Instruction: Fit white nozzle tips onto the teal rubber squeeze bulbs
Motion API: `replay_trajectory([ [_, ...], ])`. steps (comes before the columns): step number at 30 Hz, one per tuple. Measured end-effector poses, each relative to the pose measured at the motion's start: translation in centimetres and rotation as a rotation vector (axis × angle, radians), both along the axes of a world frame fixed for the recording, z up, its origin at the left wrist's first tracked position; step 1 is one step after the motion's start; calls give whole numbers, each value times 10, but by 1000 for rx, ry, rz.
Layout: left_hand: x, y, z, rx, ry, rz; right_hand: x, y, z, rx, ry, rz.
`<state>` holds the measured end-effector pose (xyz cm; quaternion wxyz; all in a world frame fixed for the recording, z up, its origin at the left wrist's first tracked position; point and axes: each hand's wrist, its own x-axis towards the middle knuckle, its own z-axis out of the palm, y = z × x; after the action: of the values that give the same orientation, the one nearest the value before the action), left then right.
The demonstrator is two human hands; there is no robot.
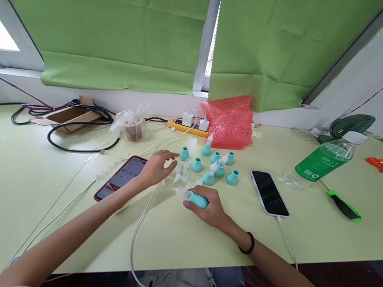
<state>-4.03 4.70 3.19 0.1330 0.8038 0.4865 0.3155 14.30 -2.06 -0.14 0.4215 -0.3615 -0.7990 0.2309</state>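
My right hand (212,207) is wrapped round a teal nasal aspirator (197,199), whose clear nozzle points left, low over the table. My left hand (159,167) hovers with fingers apart and nothing in them, close to a small group of translucent nozzle tips (185,165). Behind both hands stand several teal rubber bulbs, among them an open-necked bulb (232,177) on the right and another bulb (184,153) by my left fingertips. A few carry white tips, such as the fitted bulb (208,177) just beyond my right hand.
A phone with a running timer (119,178) lies beside my left forearm. At the right are a second phone (270,193), a tilted bottle (323,161) and a screwdriver (344,206). Red bubble wrap (230,123) and a power strip (179,126) sit behind; a white cable (140,222) crosses the table.
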Motion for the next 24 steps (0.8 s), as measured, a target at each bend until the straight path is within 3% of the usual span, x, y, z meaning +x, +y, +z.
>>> replay_trajectory([
  [2, 4, 19, 1, 72, 192, 45, 0, -1, -1, 15, -6, 7],
  [4, 7, 36, 1, 35, 386, 72, 0, -2, -3, 39, -5, 5],
  [8, 5, 54, -1, -49, 468, 10, 2, -3, -7, 116, -9, -24],
  [13, -5, 57, -13, -99, 484, -29, 3, -4, -7, 166, -1, -38],
  [19, -12, 60, -18, -80, 346, -14, 2, -2, -7, 98, 26, -78],
  [22, -10, 41, -12, -62, 203, 28, 2, -1, -7, 80, 45, -143],
  [23, -9, 30, -10, -71, 114, 38, 2, 0, -7, 84, 48, -162],
  [24, -8, 17, -9, -157, -172, 30, 2, 0, -7, 88, 46, -173],
])
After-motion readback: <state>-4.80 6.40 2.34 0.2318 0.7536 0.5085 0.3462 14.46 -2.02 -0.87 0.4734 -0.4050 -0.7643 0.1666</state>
